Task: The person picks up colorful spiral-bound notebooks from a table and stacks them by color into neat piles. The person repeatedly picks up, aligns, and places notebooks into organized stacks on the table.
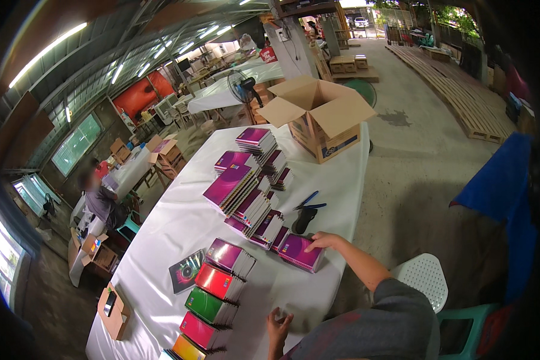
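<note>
My right hand (pixel 324 240) grips the far right edge of a short stack of purple spiral notebooks (pixel 295 251) on the table. My left hand (pixel 278 324) hovers low beside the near table edge, its fingers curled but apart, with nothing in them. Several taller stacks of purple notebooks (pixel 228 186) stand beyond my right hand. To the left runs a row of stacks: a purple one (pixel 225 254), a red one (pixel 212 280), a green one (pixel 203 305), a pinkish-red one (pixel 197 330) and a yellow-orange one (pixel 186 348).
Blue-handled pliers (pixel 309 201) and a dark object (pixel 304 221) lie beyond my right hand. A dark printed cover (pixel 186 271) lies left of the row. An open cardboard box (pixel 324 132) stands at the far end. A white stool (pixel 423 279) is at the right; a person (pixel 99 198) sits far left.
</note>
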### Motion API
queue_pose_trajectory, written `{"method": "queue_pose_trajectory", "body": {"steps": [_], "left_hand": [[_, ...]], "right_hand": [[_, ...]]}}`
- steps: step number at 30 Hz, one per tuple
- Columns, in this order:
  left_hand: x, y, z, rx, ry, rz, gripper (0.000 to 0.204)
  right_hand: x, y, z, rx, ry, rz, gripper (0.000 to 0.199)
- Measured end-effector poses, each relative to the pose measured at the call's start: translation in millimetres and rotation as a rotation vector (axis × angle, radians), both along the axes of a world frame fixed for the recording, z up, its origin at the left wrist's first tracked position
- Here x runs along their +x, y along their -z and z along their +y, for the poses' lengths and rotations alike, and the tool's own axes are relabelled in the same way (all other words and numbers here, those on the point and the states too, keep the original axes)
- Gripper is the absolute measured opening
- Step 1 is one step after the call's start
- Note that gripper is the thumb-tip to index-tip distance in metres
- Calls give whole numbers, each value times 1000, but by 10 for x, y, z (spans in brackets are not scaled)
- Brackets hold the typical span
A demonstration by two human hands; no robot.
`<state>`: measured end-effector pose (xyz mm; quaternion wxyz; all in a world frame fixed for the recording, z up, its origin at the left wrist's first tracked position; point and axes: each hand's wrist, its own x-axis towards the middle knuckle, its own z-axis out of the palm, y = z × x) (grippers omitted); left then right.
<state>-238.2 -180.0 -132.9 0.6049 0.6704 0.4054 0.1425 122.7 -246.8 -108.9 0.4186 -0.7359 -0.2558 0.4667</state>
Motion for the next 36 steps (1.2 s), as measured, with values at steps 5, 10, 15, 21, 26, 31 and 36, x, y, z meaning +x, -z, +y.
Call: {"method": "queue_pose_trajectory", "body": {"steps": [5, 10, 15, 21, 26, 31, 36], "left_hand": [[-87, 42, 12, -63, -22, -31, 67], [-343, 148, -32, -112, -83, -57, 68], [-712, -99, -151, -245, -143, -157, 57], [-1343, 24, -120, -281, -166, -203, 60], [-1675, -252, -76, -385, -253, -187, 55], [-1979, -550, -123, -299, -286, -96, 50], [-2403, -523, -152, -288, -314, -171, 49]], "right_hand": [[-24, -78, -84, 57, 71, 130, 75], [-30, -111, -168, 234, 152, 283, 68], [16, 240, -272, 481, 479, 456, 56], [-165, 440, -446, 707, 904, 538, 38], [-524, 321, -613, 694, 1200, 447, 25], [-1021, -16, -614, 691, 1320, 216, 21], [-1478, -223, -428, 931, 1237, -70, 10]]}}
